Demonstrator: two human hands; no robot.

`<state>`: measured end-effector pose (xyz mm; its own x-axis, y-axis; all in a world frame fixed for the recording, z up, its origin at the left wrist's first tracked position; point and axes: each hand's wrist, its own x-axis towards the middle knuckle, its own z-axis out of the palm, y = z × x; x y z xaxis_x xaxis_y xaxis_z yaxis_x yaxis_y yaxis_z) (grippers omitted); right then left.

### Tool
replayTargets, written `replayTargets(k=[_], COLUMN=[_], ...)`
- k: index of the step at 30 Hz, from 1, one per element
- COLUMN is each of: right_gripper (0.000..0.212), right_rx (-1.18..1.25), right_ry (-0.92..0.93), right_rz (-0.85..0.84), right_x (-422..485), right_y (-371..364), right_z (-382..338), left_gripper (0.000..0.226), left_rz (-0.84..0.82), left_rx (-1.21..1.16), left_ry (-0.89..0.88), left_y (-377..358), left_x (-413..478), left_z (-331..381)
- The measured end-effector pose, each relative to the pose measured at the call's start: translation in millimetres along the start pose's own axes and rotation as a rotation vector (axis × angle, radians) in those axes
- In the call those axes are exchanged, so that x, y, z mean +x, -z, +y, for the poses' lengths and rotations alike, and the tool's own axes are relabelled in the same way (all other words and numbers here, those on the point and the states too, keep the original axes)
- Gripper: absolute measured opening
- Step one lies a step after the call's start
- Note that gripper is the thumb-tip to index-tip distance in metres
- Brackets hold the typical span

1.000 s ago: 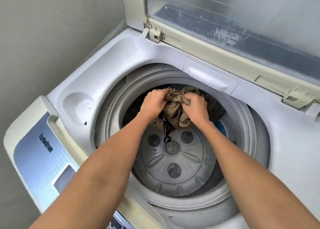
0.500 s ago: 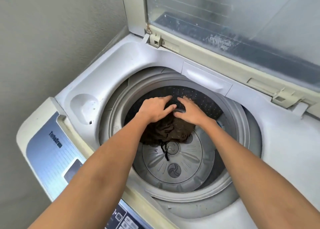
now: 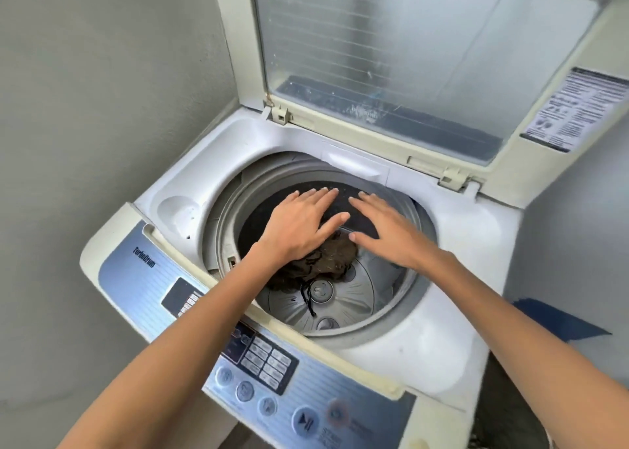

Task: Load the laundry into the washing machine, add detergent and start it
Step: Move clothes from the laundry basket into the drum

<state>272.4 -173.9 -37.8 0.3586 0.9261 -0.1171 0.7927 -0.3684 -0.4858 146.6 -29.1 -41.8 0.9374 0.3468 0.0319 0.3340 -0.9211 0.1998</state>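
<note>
A white top-loading washing machine (image 3: 442, 339) stands with its lid (image 3: 391, 57) raised. Down in the drum (image 3: 343, 299) lies a crumpled brown garment (image 3: 323, 261) with a dark drawstring trailing over the pulsator. My left hand (image 3: 299, 227) hovers above the drum opening with straight, spread fingers and holds nothing. My right hand (image 3: 384, 231) is beside it, also flat and empty. Both hands are above the garment and apart from it.
The blue control panel (image 3: 272, 363) with round buttons and a start/pause button (image 3: 304, 420) runs along the front edge. A grey wall (image 3: 85, 142) is close on the left. A small recess (image 3: 180, 207) sits in the top deck, left of the drum.
Both hands let go of the brown garment, which dropped to the bottom of the drum. The hands opened flat and rose out of the tub; the camera pulled back.
</note>
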Motion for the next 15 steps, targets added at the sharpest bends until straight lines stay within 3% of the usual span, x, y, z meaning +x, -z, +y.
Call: replayTargets(k=[8, 15], right_gripper=[0.064, 0.064], right_rx=[0.02, 0.002], right_ry=[-0.028, -0.133], right_rz=[0.227, 0.346], right_x=[-108, -215], right_y=[40, 56], right_z=[-8, 29], left_gripper=[0.076, 0.077], left_rz=[0.058, 0.055], left_rx=[-0.045, -0.028], left_ry=[-0.1, -0.323], left_y=[31, 24], left_x=[-42, -49], left_z=[101, 207])
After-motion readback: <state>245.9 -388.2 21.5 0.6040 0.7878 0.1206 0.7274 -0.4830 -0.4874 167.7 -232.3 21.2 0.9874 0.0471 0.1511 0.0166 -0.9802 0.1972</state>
